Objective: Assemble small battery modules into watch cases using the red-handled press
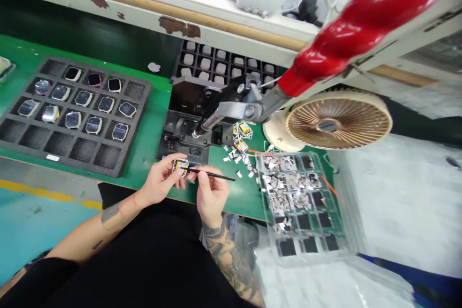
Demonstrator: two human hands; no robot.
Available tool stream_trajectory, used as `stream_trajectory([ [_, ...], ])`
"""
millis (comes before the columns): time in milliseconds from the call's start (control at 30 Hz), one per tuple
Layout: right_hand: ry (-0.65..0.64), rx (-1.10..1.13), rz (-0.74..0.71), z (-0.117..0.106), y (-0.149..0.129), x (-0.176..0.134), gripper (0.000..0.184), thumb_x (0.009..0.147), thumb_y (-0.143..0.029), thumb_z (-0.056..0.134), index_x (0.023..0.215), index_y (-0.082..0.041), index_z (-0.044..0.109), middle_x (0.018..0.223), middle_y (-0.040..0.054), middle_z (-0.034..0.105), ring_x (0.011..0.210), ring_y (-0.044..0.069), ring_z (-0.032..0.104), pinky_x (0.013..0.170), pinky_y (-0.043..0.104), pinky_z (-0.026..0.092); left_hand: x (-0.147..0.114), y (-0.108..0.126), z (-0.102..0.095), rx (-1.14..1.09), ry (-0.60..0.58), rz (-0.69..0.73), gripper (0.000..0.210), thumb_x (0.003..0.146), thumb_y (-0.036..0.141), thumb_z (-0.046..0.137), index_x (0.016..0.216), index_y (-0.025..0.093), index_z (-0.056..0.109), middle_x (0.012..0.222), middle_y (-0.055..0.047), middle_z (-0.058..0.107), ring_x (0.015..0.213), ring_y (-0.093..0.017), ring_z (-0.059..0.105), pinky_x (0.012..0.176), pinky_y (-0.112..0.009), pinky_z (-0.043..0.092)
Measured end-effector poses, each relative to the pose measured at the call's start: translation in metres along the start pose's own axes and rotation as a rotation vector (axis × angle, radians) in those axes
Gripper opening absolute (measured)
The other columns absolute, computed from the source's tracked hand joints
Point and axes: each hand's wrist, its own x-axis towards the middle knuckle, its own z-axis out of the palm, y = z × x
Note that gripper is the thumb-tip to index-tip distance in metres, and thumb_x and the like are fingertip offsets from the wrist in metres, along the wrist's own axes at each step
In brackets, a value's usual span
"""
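Observation:
My left hand (160,179) holds an opened smartwatch case (180,164) by its edges, with its pale and yellow inside facing up. Between the thumb and fingers of my right hand (212,193) is a pair of black tweezers (216,174). The tweezers' tip reaches over the inside of the watch case; whether it touches cannot be made out. Just beyond my hands stands a black hand press (187,130) with a red-sleeved lever (332,33). Small white and grey pieces (236,156) lie scattered on the green bench to the right.
A grey foam tray (124,154) with several watches sits at left. A clear compartment tray (270,221) of small pieces and black pads is at right, beside a cream fan (339,122). Behind the press is a black tray (212,70) of pale squares, below a shelf (119,7).

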Motion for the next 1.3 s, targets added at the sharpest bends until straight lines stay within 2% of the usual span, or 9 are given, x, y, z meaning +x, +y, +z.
stream_trajectory([
  [133, -0.125, -0.049, -0.168, -0.005, -0.018, -0.008, 0.01, 0.103, -0.029, 0.076, 0.109, -0.026, 0.082, 0.1, 0.0083, 0.083, 0.081, 0.023, 0.08, 0.07, 0.038, 0.07, 0.002, 0.002, 0.004, 0.024, 0.066, -0.009, 0.051, 0.106, 0.045, 0.075, 0.146, 0.016, 0.063, 0.09, -0.006, 0.079, 0.069, -0.016, 0.076, 0.062, -0.025, 0.062],
  [267, 0.115, -0.06, -0.272, -0.011, -0.024, -0.004, 0.013, 0.103, -0.027, 0.075, 0.114, -0.027, 0.081, 0.105, 0.008, 0.082, 0.086, 0.023, 0.082, 0.069, 0.038, 0.071, 0.002, 0.002, 0.005, 0.0, 0.087, -0.021, 0.054, 0.106, 0.047, 0.075, 0.147, 0.015, 0.061, 0.091, -0.007, 0.079, 0.067, -0.016, 0.077, 0.06, -0.024, 0.059],
  [567, 0.081, -0.012, -0.032, -0.007, -0.012, -0.001, 0.022, 0.103, -0.043, 0.077, 0.103, -0.021, 0.077, 0.09, 0.006, 0.082, 0.069, 0.017, 0.077, 0.069, 0.033, 0.067, 0.004, 0.009, 0.0, -0.075, 0.083, -0.076, 0.058, 0.105, 0.055, 0.073, 0.145, 0.014, 0.063, 0.098, -0.013, 0.083, 0.075, -0.024, 0.082, 0.067, -0.034, 0.067],
  [733, 0.016, 0.186, -0.058, -0.075, -0.069, 0.006, 0.036, 0.096, -0.053, 0.079, 0.084, -0.024, 0.061, 0.064, -0.0029, 0.066, 0.046, 0.013, 0.057, 0.048, 0.028, 0.05, 0.006, 0.01, -0.007, -0.061, 0.101, -0.143, 0.05, 0.104, 0.046, 0.077, 0.141, 0.016, 0.064, 0.096, -0.011, 0.083, 0.072, -0.024, 0.08, 0.064, -0.035, 0.064],
  [833, 0.208, 0.051, -0.255, -0.156, -0.125, 0.021, 0.048, 0.088, -0.057, 0.081, 0.07, -0.026, 0.049, 0.046, -0.0109, 0.041, 0.036, 0.01, 0.035, 0.042, 0.027, 0.04, 0.001, 0.008, -0.005, 0.003, 0.083, -0.114, 0.052, 0.104, 0.048, 0.076, 0.142, 0.015, 0.064, 0.099, -0.013, 0.083, 0.075, -0.025, 0.08, 0.066, -0.037, 0.065],
  [933, 0.81, -0.272, -0.539, -0.222, -0.159, 0.035, 0.043, 0.088, -0.06, 0.081, 0.078, -0.024, 0.059, 0.061, -0.0064, 0.054, 0.049, 0.013, 0.049, 0.052, 0.03, 0.046, -0.003, 0.006, -0.001, 0.072, 0.091, -0.104, 0.052, 0.103, 0.049, 0.076, 0.142, 0.015, 0.066, 0.1, -0.012, 0.083, 0.076, -0.025, 0.08, 0.068, -0.037, 0.066],
  [1000, 1.133, -0.486, -0.665, -0.238, -0.16, 0.037, 0.037, 0.094, -0.057, 0.077, 0.096, -0.021, 0.069, 0.077, -0.0017, 0.065, 0.063, 0.015, 0.059, 0.065, 0.033, 0.052, -0.004, 0.005, 0.0, 0.091, 0.104, -0.099, 0.053, 0.103, 0.05, 0.076, 0.143, 0.016, 0.066, 0.101, -0.011, 0.083, 0.076, -0.024, 0.08, 0.068, -0.036, 0.066],
  [1067, 1.236, -0.688, -0.69, -0.229, -0.143, 0.03, 0.035, 0.102, -0.052, 0.071, 0.109, -0.018, 0.075, 0.088, 0.0023, 0.07, 0.074, 0.018, 0.065, 0.075, 0.036, 0.055, -0.003, 0.003, -0.001, 0.11, 0.095, -0.098, 0.053, 0.103, 0.05, 0.076, 0.143, 0.016, 0.066, 0.102, -0.011, 0.083, 0.077, -0.024, 0.08, 0.068, -0.035, 0.066],
  [1300, 0.306, -0.929, -0.55, -0.115, -0.044, -0.01, 0.025, 0.106, -0.023, 0.064, 0.127, -0.026, 0.077, 0.114, 0.0092, 0.075, 0.104, 0.024, 0.072, 0.091, 0.042, 0.06, 0.0, 0.002, -0.004, 0.197, 0.059, -0.056, 0.057, 0.106, 0.048, 0.074, 0.152, 0.019, 0.057, 0.106, -0.011, 0.085, 0.081, -0.022, 0.081, 0.072, -0.033, 0.067],
])
